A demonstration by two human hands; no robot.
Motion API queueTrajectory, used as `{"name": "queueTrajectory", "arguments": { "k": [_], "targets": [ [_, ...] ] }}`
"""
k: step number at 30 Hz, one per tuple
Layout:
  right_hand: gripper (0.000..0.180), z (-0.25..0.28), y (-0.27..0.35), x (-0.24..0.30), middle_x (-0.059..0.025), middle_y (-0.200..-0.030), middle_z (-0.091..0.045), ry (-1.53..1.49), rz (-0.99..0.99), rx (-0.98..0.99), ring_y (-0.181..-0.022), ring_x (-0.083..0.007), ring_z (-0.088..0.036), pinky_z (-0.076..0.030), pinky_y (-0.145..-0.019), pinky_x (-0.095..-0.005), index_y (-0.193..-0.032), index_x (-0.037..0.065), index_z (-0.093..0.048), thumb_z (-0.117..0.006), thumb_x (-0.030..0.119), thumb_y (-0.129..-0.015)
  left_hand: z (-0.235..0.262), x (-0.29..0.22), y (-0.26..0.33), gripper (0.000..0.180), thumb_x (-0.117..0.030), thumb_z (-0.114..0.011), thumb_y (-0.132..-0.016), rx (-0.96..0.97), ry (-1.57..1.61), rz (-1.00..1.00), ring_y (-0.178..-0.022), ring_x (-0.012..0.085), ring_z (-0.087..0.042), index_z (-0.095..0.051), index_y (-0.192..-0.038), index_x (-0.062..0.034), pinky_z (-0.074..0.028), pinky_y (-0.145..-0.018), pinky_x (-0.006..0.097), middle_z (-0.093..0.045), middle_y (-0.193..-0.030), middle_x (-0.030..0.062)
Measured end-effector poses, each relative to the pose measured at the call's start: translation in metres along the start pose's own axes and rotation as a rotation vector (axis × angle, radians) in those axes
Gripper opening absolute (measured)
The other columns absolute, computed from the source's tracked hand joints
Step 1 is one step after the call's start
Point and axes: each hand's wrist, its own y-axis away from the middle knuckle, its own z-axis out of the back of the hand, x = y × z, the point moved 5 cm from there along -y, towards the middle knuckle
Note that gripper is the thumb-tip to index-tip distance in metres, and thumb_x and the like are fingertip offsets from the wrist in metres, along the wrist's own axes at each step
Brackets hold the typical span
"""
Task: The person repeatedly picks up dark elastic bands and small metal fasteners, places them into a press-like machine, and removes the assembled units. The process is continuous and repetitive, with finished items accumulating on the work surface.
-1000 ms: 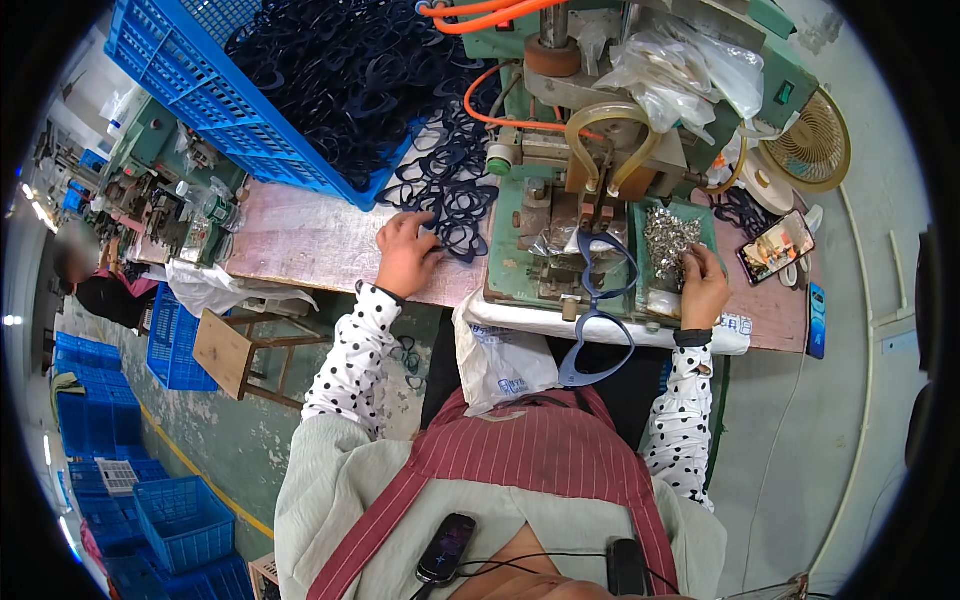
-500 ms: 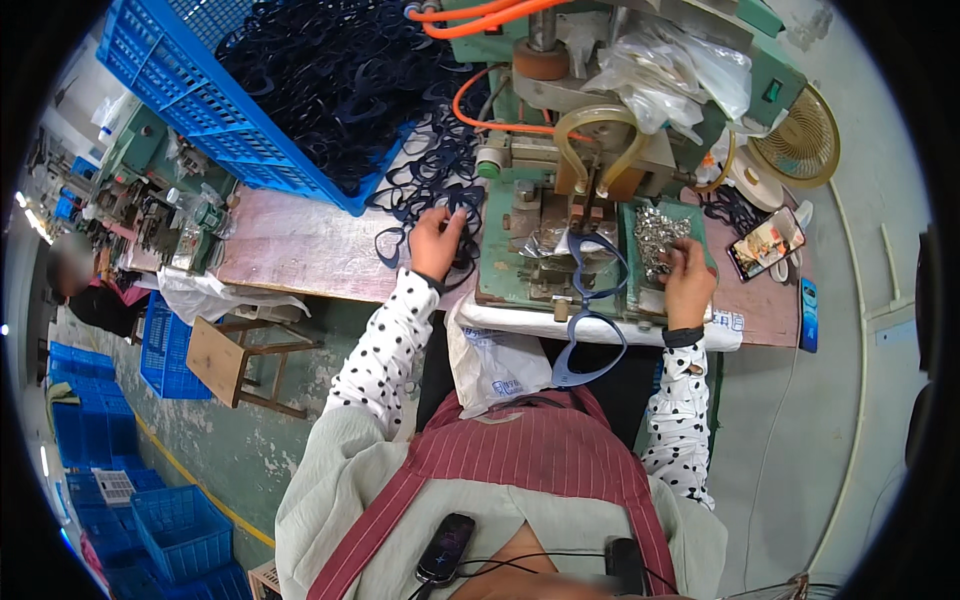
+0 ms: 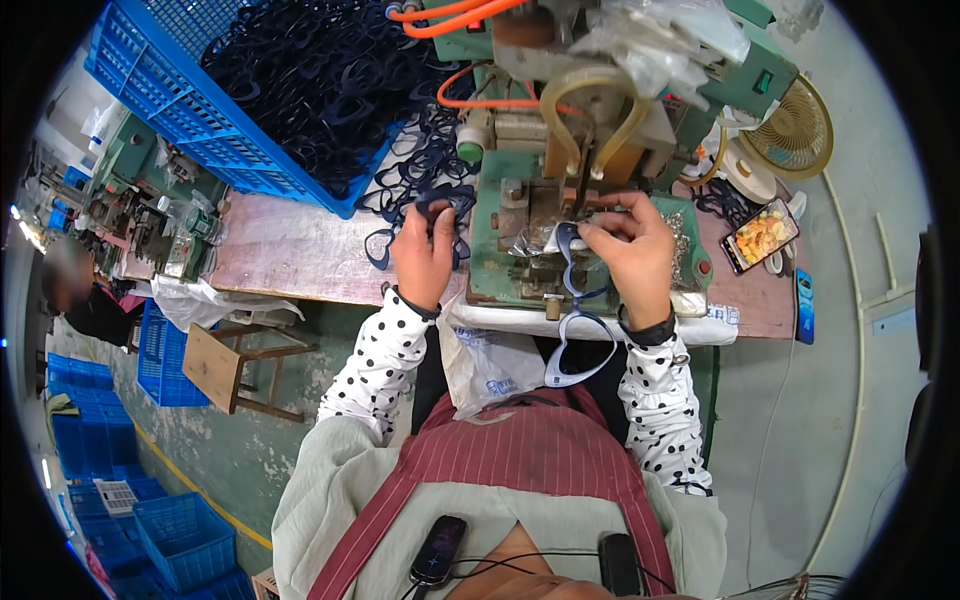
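A dark blue plastic eyeglass frame [image 3: 582,330] hangs down from the work spot of a green bench press [image 3: 490,240], its lower rim over my lap. My right hand [image 3: 638,255] is at the frame's upper end, thumb and fingers drawn together; what they pinch is too small to make out. On the left, my left hand [image 3: 424,255] grips another dark eyeglass frame [image 3: 445,197] between thumb and fingers, at the edge of a loose pile of frames [image 3: 425,150]. Small shiny metal parts [image 3: 680,240] lie in a tray, partly hidden behind my right hand.
A blue crate [image 3: 215,135] full of dark frames leans at the back left. Clear plastic bags [image 3: 660,45] drape over the press. A phone [image 3: 760,236] and a fan [image 3: 790,130] are at right. Left of me are a wooden stool [image 3: 225,365] and several blue crates [image 3: 185,535].
My right hand has gone left from the tray of metal parts to the upper end of the hanging frame. My left hand has closed on a dark frame from the pile.
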Motion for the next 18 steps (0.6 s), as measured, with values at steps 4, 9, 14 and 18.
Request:
{"name": "queueTrajectory", "arguments": {
  "k": [4,9,14,18],
  "targets": [
    [0.043,-0.013,0.0,0.006,-0.0082,-0.08,-0.068,-0.065,0.012,-0.038,-0.07,-0.0083,-0.06,-0.047,-0.062,-0.0232,-0.109,-0.001,-0.05,-0.073,0.0,-0.074,0.004,-0.062,0.008,0.021,-0.008,-0.066,-0.085,0.064,-0.001,-0.532,-0.092,0.0296,-0.064,-0.062,-0.105,-0.003,-0.05,-0.077,0.038,-0.067,-0.101,0.0143],
    [0.045,-0.013,0.003,0.004,-0.007,-0.079,-0.068,-0.094,0.031,-0.074,-0.068,-0.0073,-0.058,-0.046,-0.061,-0.0231,-0.112,-0.001,-0.049,-0.073,0.001,-0.074,-0.02,-0.106,0.038,0.039,-0.014,-0.07,-0.08,0.3,0.141,-0.959,-0.101,0.0272,-0.065,-0.061,-0.117,-0.0037,-0.052,-0.089,0.042,-0.065,-0.111,0.0136],
    [0.042,0.054,-0.015,-0.034,-0.008,-0.086,-0.071,0.406,0.206,-0.346,-0.074,-0.0205,-0.066,-0.05,-0.069,-0.0316,-0.115,0.004,-0.057,-0.072,0.008,-0.076,-0.046,-0.118,0.049,0.043,-0.019,-0.071,-0.08,0.45,0.208,-1.039,-0.103,0.0289,-0.064,-0.06,-0.118,-0.0001,-0.052,-0.092,0.044,-0.064,-0.115,0.0167],
    [0.034,0.128,-0.015,-0.119,-0.0098,-0.087,-0.071,0.873,0.046,-0.464,-0.08,-0.0309,-0.066,-0.05,-0.071,-0.0402,-0.106,0.007,-0.064,-0.075,0.018,-0.075,-0.046,-0.117,0.049,0.041,-0.02,-0.07,-0.082,0.457,0.222,-0.996,-0.103,0.0293,-0.065,-0.061,-0.115,0.0013,-0.052,-0.093,0.045,-0.064,-0.114,0.0181]
  ]
}}
